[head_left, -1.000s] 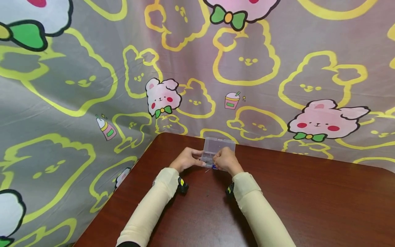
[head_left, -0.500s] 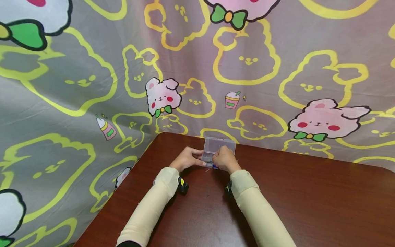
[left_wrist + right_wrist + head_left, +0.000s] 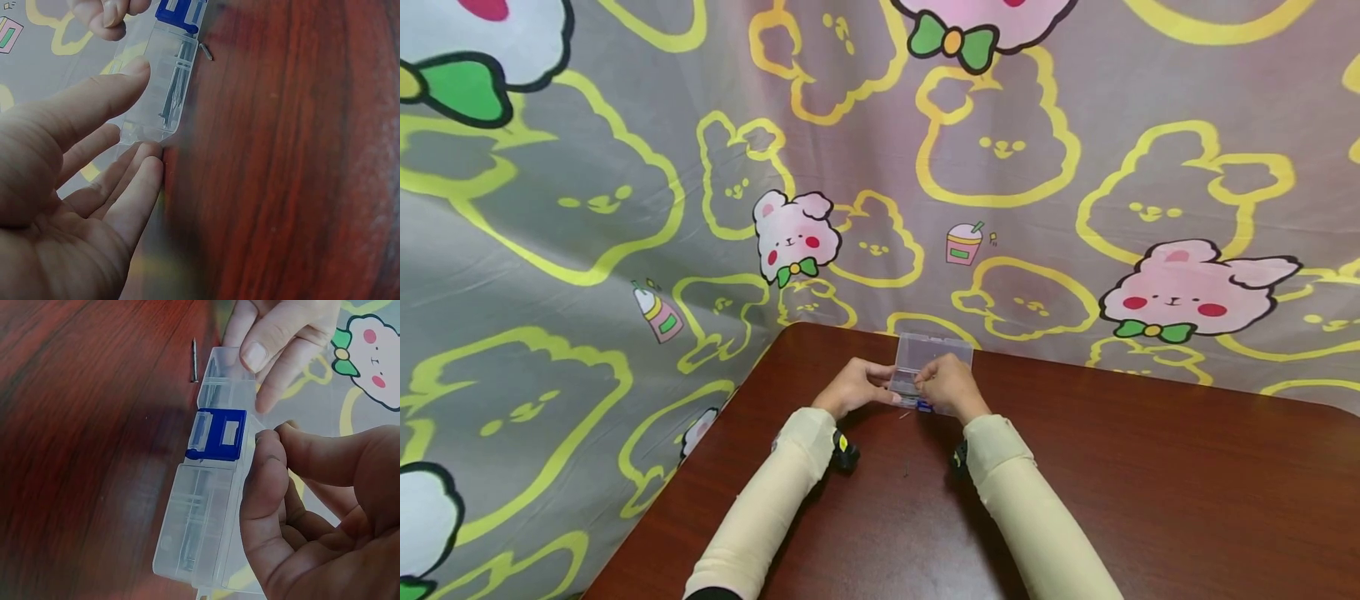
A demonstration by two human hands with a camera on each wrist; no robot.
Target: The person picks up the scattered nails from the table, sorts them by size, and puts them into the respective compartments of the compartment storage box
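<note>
A clear plastic compartment box [image 3: 904, 385] sits on the table with its lid [image 3: 917, 348] raised at the back. On its front is a blue latch [image 3: 232, 450], and several thin metal nails [image 3: 177, 84] lie inside. My left hand [image 3: 853, 387] holds the box's left end, thumb near the front rim and fingertips at the end wall. Over the middle of the box is my right hand [image 3: 951, 385], thumb and index fingertips together, other fingers curled. Nothing shows between those fingertips. A single nail [image 3: 194, 361] lies on the table just in front of the box.
The brown wooden table [image 3: 1120, 483] extends to the right and towards me. Another thin dark piece [image 3: 906, 470] lies on it between my forearms. A patterned cloth [image 3: 1030, 308] hangs close behind the table and along its left side.
My right fingertips have shifted slightly and now show higher above the front compartments, where more of the blue latch is visible. My left hand and the box stay in place.
</note>
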